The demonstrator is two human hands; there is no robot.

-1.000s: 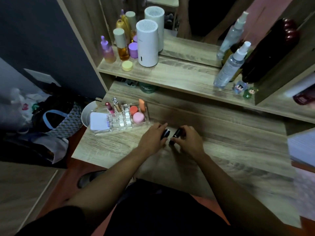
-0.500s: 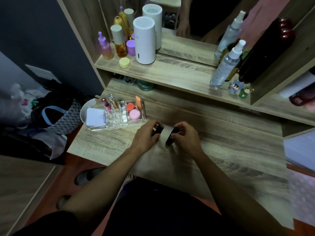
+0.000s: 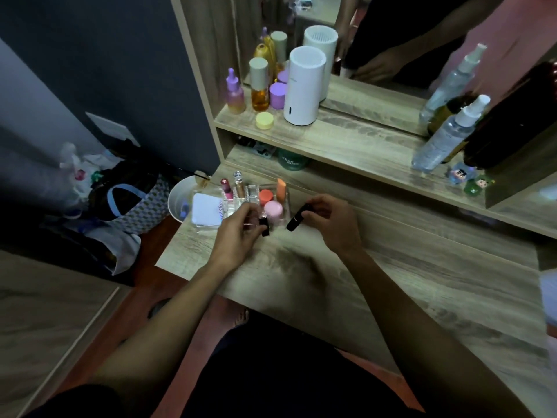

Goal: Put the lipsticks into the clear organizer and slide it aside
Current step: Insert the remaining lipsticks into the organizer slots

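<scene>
Left hand: your fingers pinch one black lipstick, held just in front of the organizer
Right hand: your fingers grip a second black lipstick, tilted, its low end close to the surface
Lipsticks in hands: two, one in each
Clear organizer: one, at the back left of the surface, beside both hands
Inside it: one pink tube, one gold tube, one orange stick, one orange-red lid, one pink lid, one white case
Shelf: one white can, one yellow jar, two spray bottles that you can see there
</scene>
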